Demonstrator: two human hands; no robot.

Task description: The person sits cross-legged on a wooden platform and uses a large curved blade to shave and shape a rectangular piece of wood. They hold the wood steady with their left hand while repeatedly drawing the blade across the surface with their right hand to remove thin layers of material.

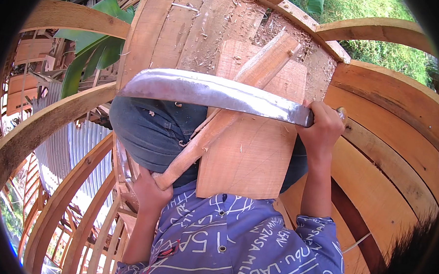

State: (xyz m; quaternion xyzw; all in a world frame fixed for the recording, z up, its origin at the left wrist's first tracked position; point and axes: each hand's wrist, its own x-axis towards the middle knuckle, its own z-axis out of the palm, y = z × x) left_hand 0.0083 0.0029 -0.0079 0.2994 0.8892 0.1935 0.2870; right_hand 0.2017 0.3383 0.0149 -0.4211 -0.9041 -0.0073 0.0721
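The right hand [323, 126] is closed in a full fist around the handle of a long curved machete [216, 94], whose grey blade runs leftward from the fist across the middle of the view, its tip ending near a curved wooden rib [43, 129] on the left. The left hand [148, 189] is wrapped around the lower end of a long, squared wooden stick [231, 103], fingers curled shut on it; the stick slants up and to the right, passing under the blade and ending near the upper planks. Beneath the stick lies a flat rectangular wooden board [253, 153], resting across the person's lap on dark blue trousers [146, 129]; the stick lies against the board's face, and the blade crosses over both. Whether the blade's edge touches the stick cannot be told. A blue patterned shirt [244, 241] with white lettering fills the lower centre. Around the person curve the planks and ribs of a wooden boat hull [386, 139], with sawdust and shavings [283, 32] scattered over the boards ahead. Corrugated metal sheeting [72, 150] shows below through the ribs on the left, with broad green leaves [93, 48] above it and grass [380, 51] at the upper right.
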